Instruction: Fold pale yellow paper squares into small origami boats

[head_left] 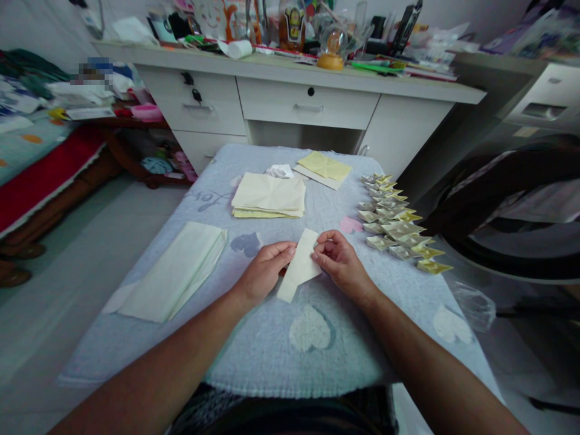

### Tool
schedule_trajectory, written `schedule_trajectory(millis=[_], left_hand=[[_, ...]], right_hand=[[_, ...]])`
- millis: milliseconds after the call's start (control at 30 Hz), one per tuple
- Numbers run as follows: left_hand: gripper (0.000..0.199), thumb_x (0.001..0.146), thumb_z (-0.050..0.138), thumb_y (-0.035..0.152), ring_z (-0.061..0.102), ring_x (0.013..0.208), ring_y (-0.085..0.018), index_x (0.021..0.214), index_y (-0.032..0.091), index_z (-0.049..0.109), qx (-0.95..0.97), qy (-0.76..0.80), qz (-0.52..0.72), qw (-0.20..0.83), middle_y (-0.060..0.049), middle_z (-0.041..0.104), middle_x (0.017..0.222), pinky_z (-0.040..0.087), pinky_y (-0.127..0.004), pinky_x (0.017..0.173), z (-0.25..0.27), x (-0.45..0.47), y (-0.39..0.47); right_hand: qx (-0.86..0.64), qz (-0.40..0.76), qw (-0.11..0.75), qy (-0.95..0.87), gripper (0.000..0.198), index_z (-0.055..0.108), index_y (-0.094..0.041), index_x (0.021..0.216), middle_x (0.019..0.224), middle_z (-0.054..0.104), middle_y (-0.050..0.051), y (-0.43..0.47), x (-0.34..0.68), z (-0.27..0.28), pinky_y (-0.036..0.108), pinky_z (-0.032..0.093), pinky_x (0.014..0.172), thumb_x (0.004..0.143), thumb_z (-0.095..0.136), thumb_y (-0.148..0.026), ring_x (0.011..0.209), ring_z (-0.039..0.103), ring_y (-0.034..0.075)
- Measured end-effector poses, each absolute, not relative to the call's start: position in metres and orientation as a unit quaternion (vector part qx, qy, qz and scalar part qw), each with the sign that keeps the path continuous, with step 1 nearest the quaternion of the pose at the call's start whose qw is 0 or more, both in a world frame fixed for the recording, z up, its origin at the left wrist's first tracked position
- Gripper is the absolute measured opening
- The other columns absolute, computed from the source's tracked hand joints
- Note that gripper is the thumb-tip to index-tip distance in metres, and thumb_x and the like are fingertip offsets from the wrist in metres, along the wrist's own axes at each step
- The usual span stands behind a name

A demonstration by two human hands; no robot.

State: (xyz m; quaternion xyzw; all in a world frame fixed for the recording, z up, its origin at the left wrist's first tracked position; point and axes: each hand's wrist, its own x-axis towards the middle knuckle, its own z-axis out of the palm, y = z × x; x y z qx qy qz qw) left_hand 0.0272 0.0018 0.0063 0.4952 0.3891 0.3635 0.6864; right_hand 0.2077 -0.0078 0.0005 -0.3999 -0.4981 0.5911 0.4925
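Two hands (pixel 265 275) (pixel 342 266) | pinched nearly closed on folded paper (pixel 298 264) | some left fingers apparently hidden

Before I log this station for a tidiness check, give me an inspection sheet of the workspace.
Surface: heart-patterned cloth.
Job's things: folded paper, front middle; paper stack beyond; folded paper boats at right; pale folded bundle at left.
Clutter: crumpled white wad behind the paper stack; mixed items on the desk.
Hands: left hand and right hand both hold the folded paper.
Cables: possible cord, upper left; too blurred to confirm.
Surroundings: bed at left, round-doored appliance at right.
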Motion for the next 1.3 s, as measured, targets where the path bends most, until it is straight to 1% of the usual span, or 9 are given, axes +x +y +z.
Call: schedule_trajectory(millis=[200,367,500,567,767,900,1000,1133,1300], left_hand=[[0.035,0.08,0.066,0.042,0.06,0.068,-0.014,0.103,0.016,0.07,0.445,0.38,0.348,0.733,-0.004,0.071,0.079,0.043,-0.023,0.062,0.005,0.026,0.002],[0.037,0.078,0.069,0.043,0.058,0.068,-0.013,0.105,0.018,0.07,0.411,0.378,0.346,0.754,-0.003,0.067,0.077,0.043,-0.023,0.062,0.002,0.026,0.001],[0.037,0.079,0.069,0.042,0.057,0.068,-0.013,0.108,0.02,0.068,0.41,0.379,0.346,0.754,-0.002,0.065,0.077,0.043,-0.022,0.061,0.001,0.028,0.001],[0.037,0.08,0.067,0.041,0.058,0.069,-0.013,0.111,0.02,0.067,0.416,0.376,0.343,0.754,-0.002,0.066,0.079,0.044,-0.023,0.061,0.0,0.028,0.001],[0.041,0.085,0.06,0.042,0.061,0.075,-0.015,0.119,0.019,0.063,0.468,0.365,0.34,0.729,-0.005,0.068,0.091,0.047,-0.024,0.065,0.002,0.029,0.001],[0.041,0.088,0.058,0.037,0.062,0.083,-0.016,0.125,0.017,0.059,0.549,0.35,0.338,0.68,-0.007,0.068,0.104,0.048,-0.025,0.07,0.006,0.03,0.001],[0.043,0.09,0.056,0.031,0.063,0.097,-0.02,0.131,0.017,0.053,0.586,0.354,0.339,0.645,-0.008,0.067,0.113,0.049,-0.029,0.082,0.006,0.031,-0.001],[0.042,0.091,0.055,0.027,0.055,0.12,-0.023,0.132,0.019,0.052,0.641,0.351,0.366,0.575,-0.01,0.059,0.13,0.041,-0.037,0.104,-0.002,0.031,-0.002],[0.042,0.091,0.055,0.025,0.056,0.12,-0.024,0.133,0.023,0.051,0.67,0.329,0.376,0.549,-0.01,0.056,0.131,0.044,-0.039,0.104,-0.008,0.029,-0.003]], right_hand=[[-0.441,0.511,0.501,-0.541,0.025,0.048,-0.022,0.081,0.068,0.048,-0.005,-0.009,0.207,0.003,0.023,0.034,0.054,0.077,0.069,-0.035,0.059,0.045,0.01],[-0.487,0.384,0.47,-0.628,0.008,0.051,-0.022,0.08,0.071,0.051,-0.002,-0.011,0.206,0.003,0.026,0.039,0.06,0.082,0.059,-0.023,0.064,0.047,0.013],[-0.493,0.207,0.446,-0.718,0.012,0.051,-0.022,0.079,0.081,0.052,0.002,-0.013,0.206,0.002,0.031,0.04,0.071,0.078,0.055,-0.011,0.079,0.05,0.018],[-0.482,0.171,0.43,-0.744,0.014,0.051,-0.022,0.08,0.082,0.053,0.003,-0.013,0.205,0.001,0.032,0.041,0.073,0.079,0.052,-0.008,0.081,0.05,0.019],[-0.454,0.206,0.407,-0.765,0.02,0.056,-0.021,0.091,0.087,0.058,0.005,-0.018,0.205,0.007,0.035,0.043,0.078,0.08,0.049,-0.006,0.085,0.054,0.02],[-0.459,0.284,0.428,-0.725,0.001,0.057,-0.021,0.088,0.084,0.058,0.003,-0.02,0.205,0.011,0.032,0.043,0.075,0.088,0.056,-0.022,0.081,0.054,0.018],[-0.469,0.342,0.443,-0.683,0.013,0.056,-0.02,0.085,0.08,0.056,0.001,-0.019,0.203,0.01,0.029,0.043,0.07,0.087,0.062,-0.032,0.075,0.053,0.015],[-0.463,0.405,0.47,-0.633,0.02,0.054,-0.02,0.084,0.076,0.055,-0.002,-0.018,0.203,0.006,0.027,0.042,0.068,0.083,0.068,-0.035,0.071,0.051,0.013],[-0.439,0.451,0.492,-0.602,0.025,0.054,-0.02,0.083,0.076,0.055,-0.002,-0.016,0.203,0.003,0.027,0.042,0.068,0.081,0.07,-0.038,0.07,0.051,0.013]])
